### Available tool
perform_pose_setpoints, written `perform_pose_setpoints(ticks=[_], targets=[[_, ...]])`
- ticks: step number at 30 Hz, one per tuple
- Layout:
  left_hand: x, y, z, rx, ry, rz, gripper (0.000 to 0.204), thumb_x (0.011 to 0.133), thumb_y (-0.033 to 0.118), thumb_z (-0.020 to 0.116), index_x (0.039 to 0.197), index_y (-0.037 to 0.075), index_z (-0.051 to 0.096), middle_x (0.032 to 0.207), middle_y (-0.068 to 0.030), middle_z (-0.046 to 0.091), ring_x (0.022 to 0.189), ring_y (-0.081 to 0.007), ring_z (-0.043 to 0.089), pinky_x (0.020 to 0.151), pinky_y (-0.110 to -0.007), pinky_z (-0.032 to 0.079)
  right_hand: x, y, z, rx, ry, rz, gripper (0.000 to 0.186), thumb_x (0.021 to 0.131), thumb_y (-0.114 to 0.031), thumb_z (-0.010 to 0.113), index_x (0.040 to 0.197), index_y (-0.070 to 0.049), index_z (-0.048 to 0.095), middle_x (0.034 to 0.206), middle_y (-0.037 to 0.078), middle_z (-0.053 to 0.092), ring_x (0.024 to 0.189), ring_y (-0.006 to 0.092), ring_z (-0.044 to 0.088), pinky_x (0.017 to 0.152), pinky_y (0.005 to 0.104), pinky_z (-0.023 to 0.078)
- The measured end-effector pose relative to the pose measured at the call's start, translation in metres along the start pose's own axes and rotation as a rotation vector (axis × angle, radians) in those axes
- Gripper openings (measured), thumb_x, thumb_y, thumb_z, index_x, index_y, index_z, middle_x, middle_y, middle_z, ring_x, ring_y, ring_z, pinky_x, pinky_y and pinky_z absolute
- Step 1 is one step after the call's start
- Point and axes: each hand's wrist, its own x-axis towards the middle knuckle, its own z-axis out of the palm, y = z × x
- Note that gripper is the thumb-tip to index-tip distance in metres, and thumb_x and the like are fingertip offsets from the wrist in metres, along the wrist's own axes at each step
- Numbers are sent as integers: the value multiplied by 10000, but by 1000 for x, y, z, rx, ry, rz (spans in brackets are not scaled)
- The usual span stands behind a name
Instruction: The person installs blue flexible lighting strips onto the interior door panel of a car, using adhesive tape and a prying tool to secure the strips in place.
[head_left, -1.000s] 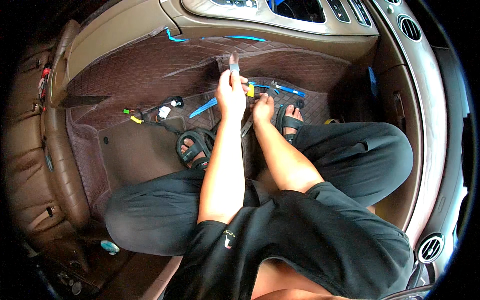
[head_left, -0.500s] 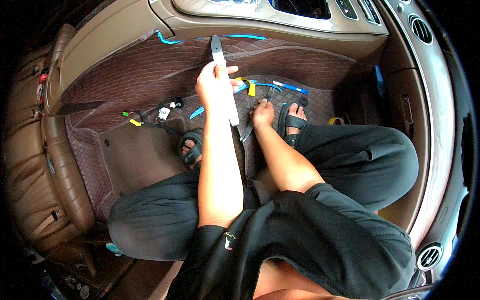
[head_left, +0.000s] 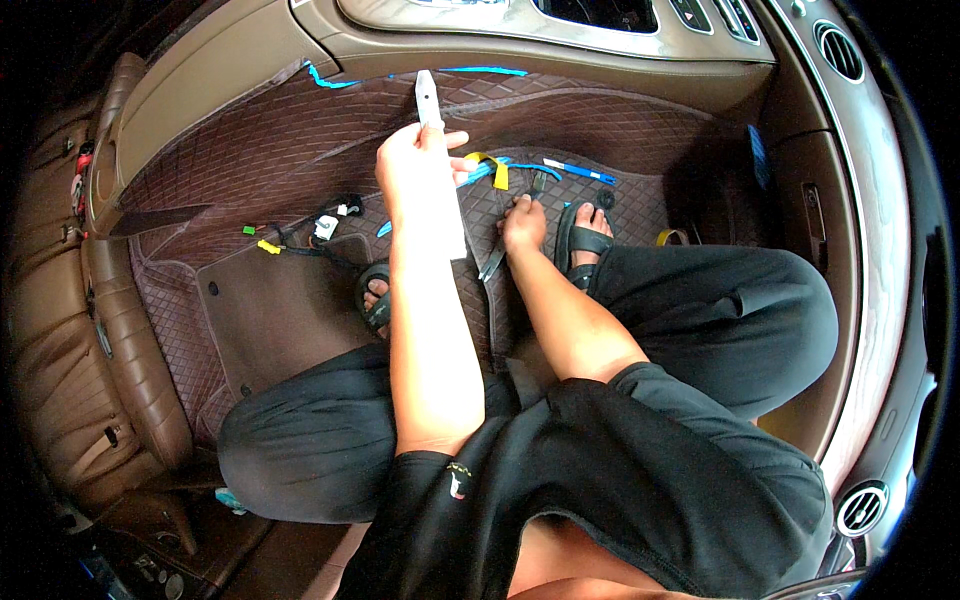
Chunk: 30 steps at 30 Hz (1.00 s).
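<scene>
My left hand [head_left: 412, 160] is raised over the footwell, closed on a long, pale, flat pry tool [head_left: 428, 98] with a dark hole near its pointed tip. My right hand [head_left: 523, 225] is low on the quilted mat [head_left: 640, 210], fingers curled around a dark metal tool [head_left: 491, 262] whose type I cannot make out fully. Just beyond my hands lie a yellow strap [head_left: 500, 174], thin blue strips [head_left: 388, 227] and a blue-and-white bar tool [head_left: 590, 173].
A wire bundle with connectors [head_left: 325, 228] lies at left beside my sandalled foot. Blue tape [head_left: 485, 70] runs under the console trim [head_left: 540, 55]. A brown leather seat [head_left: 75, 330] borders the left, a door panel with air vents [head_left: 840, 55] the right. My bent knees flank both forearms.
My left hand has moved up and leftward, and the tool in it has swung, showing its long body and pale pointed end. My right hand has barely moved.
</scene>
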Motion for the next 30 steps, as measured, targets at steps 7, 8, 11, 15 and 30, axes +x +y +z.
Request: perform_pose_setpoints(ticks=[7,8,11,15,30], targets=[[9,2,-6,38,-19,27,275,1060,177,494,1110,-61,621,950,-137,732,579,-115,627,501,-239,492,-2,-1,3,-63,16,56,433,1034,-406,444,1031,-11,621,874,229,702,782,390,706,787,493,524],[11,-4,-10,26,-3,57,265,1059,176,496,1112,-51,621,928,-127,729,570,-109,616,496,-237,486,-8,-4,6,-91,4,58,434,1033,-409,446,1043,-15,627,897,235,703,827,408,704,808,497,520],[28,-19,-5,47,-50,134,225,1065,176,502,1125,-4,623,867,-80,707,557,-82,582,481,-231,460,11,11,2,-144,80,-5,432,1030,-414,450,1051,-23,633,977,244,699,962,445,672,836,505,509],[59,-43,-23,124,-63,314,198,1058,172,520,1084,14,635,812,-39,699,566,-80,560,519,-251,457,-4,2,7,-106,37,-46,402,1045,-391,451,1039,-31,630,1009,238,694,998,455,640,844,487,500],[82,-72,-19,237,77,546,204,1049,227,569,1055,42,654,769,7,648,602,-58,503,547,-248,424,-101,-187,2,371,-455,-397,309,1081,-257,454,950,-29,615,593,25,566,450,98,485,433,281,394]])
